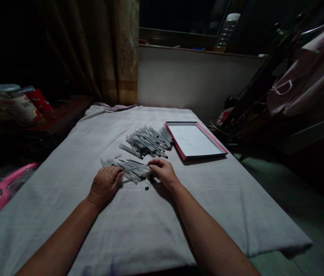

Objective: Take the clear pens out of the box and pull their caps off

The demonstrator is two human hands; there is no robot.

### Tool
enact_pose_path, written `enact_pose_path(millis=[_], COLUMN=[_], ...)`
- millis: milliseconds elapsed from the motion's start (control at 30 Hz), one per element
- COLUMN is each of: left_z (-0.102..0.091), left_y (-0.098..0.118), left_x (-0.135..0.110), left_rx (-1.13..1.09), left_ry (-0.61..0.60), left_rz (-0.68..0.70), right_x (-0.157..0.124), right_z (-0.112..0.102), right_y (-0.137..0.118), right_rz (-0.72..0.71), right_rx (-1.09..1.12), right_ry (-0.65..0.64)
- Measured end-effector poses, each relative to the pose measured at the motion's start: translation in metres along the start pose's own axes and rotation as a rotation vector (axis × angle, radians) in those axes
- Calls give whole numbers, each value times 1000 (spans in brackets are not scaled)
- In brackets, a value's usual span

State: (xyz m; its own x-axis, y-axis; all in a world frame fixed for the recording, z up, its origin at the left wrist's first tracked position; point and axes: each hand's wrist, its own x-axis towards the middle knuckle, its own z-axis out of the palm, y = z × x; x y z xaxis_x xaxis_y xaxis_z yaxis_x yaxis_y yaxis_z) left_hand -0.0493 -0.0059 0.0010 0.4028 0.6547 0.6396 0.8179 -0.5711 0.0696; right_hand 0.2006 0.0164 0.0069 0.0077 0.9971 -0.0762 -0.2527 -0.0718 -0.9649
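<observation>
2 bare hands over a bed-like or table-like surface under a pale checked cloth (144,230); left hand (106,184) grasps the left end of 1 thin pen (136,167), thumb and fingers closed on it; right hand (164,172) pinches the right end of the same pen between thumb and fingertips; pen is held roughly level, right end slightly higher in view, above a smaller pile of pens (133,177); that pile lies between the hands, partly hidden by the left; pens in it clear-barrelled with dark parts, count not readable; small black piece (146,188) on the cloth just nearer the wearer than the pile; short clear piece (118,156) just beyond the pile; larger heap of pens (147,140) farther out, most lying side by side at a slant, dark ends toward the right; shallow pink-edged tray (195,140) with white inside, just right of the heap, at most touching it, cannot tell; left side: lidded jar (24,109) and red pack (40,100) on a dark side table (74,107), pink-handled item (4,188) lower down; back: patterned curtain (117,50), clear bottle (227,32) on the sill; pink cloth (297,84) hangs right; lighting dim.
</observation>
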Motion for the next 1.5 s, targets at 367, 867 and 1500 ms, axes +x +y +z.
enact_pose_path(millis=[367, 867, 1500], left_z=[1, 2, 3], left_y=[-1, 2, 1], left_x=[-2, -2, -2], left_rx=[-20, -4, 10], left_ry=[-8, -46, -54], left_rz=[-21, -49, -26], right_x=[-1, -5, -3], right_z=[1, -2, -2], right_y=[-2, -7, -3], right_rz=[-37, -58, -77], right_rx=[-151, -144, -137], right_ry=[-17, -44, -48])
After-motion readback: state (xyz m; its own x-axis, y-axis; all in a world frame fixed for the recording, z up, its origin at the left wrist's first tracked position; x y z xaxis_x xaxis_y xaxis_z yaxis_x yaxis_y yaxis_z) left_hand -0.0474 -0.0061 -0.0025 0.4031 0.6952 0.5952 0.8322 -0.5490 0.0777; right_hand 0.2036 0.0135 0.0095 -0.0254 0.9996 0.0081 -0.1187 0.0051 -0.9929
